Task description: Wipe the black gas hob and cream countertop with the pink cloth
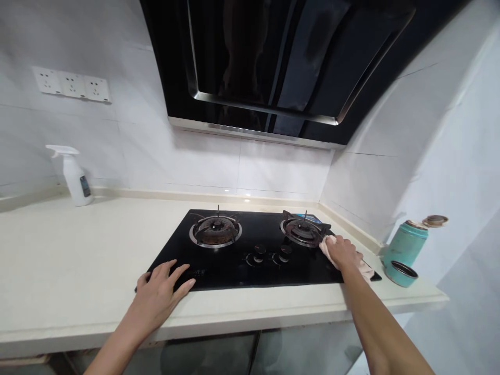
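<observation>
My left hand (158,297) lies flat with its fingers apart, over the front left corner of a black glass gas hob (234,276). My right hand (341,253) grips a pale pink cloth (328,249) against the glass at the hob's right side, just in front of the right burner (302,232). The cloth's end sticks out past my wrist. The left burner (215,230) has a dark, soiled cap and an iron grate. Several control knobs (269,255) stand between the burners, towards the front.
A white spray bottle (73,177) stands at the back of the cream countertop (70,245). To the right are a teal canister (405,244), a teal ring-shaped piece (400,273) and a round lid (435,221). A black range hood (265,62) hangs overhead; a socket panel (72,84) is on the wall.
</observation>
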### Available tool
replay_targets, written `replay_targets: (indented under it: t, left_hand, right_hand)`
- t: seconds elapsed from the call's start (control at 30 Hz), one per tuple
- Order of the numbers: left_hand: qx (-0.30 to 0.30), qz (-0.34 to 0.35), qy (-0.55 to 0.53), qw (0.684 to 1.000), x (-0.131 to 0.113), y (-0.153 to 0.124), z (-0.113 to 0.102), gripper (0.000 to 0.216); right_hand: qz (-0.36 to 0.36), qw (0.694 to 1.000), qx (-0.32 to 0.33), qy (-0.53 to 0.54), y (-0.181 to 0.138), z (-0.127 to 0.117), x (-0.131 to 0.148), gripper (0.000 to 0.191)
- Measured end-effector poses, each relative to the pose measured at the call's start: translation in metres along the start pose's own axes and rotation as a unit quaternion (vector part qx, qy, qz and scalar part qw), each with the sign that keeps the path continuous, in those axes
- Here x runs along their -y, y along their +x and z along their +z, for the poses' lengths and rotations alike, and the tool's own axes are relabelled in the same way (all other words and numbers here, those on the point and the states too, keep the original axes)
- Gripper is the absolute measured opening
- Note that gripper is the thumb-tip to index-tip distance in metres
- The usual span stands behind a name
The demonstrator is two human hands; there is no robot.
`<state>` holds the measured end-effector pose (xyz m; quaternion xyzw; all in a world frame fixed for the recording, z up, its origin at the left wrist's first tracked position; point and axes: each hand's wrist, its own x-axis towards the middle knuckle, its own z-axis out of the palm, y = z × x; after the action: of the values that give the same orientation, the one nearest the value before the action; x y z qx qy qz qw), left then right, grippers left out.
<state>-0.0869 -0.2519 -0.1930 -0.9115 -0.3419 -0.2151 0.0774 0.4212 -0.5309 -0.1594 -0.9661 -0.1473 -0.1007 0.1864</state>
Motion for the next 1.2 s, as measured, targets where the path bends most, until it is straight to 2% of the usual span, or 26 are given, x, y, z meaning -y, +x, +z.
replay_targets:
  t: [0.1, 0.23, 0.4, 0.5, 0.6, 0.73, 0.9, 1.03, 1.2]
  left_hand:
    - [-0.002, -0.009, -0.012, 1.0, -0.004, 0.0, -0.005, 0.051]
    - [0.002, -0.019, -0.031, 0.999, -0.009, -0.001, -0.012, 0.051]
    - [0.011, -0.021, -0.051, 0.998, -0.013, -0.002, -0.018, 0.053]
    - [-0.002, -0.018, -0.049, 0.999, -0.015, -0.002, -0.018, 0.053]
    - [-0.012, -0.02, -0.053, 0.998, -0.015, -0.002, -0.017, 0.052]
    - [-0.011, -0.022, -0.065, 0.998, -0.015, -0.002, -0.016, 0.052]
    - [-0.008, -0.027, -0.055, 0.998, -0.016, -0.003, -0.016, 0.049]
    - [-0.014, -0.028, -0.05, 0.998, -0.016, -0.004, -0.017, 0.045]
    - [-0.003, -0.032, -0.042, 0.999, -0.018, -0.005, -0.02, 0.044]
  right_hand:
    - [-0.005, 1.0, 0.0, -0.007, -0.002, 0.0, 0.0, 0.057]
    - [-0.037, 0.999, -0.004, -0.018, -0.024, -0.005, -0.007, 0.055]
    - [-0.1, 0.994, -0.027, -0.038, -0.078, -0.01, -0.01, 0.05]
    - [-0.154, 0.987, -0.029, -0.046, -0.118, -0.01, 0.0, 0.047]
    - [-0.238, 0.97, -0.046, -0.023, -0.163, -0.009, 0.025, 0.042]
    - [-0.325, 0.941, -0.064, 0.067, -0.228, -0.005, 0.083, 0.028]
    - [-0.436, 0.883, 0.005, 0.175, -0.29, -0.001, 0.159, 0.026]
    - [-0.495, 0.838, 0.064, 0.222, -0.304, -0.001, 0.188, 0.026]
    - [-0.527, 0.804, 0.099, 0.257, -0.288, -0.003, 0.172, 0.024]
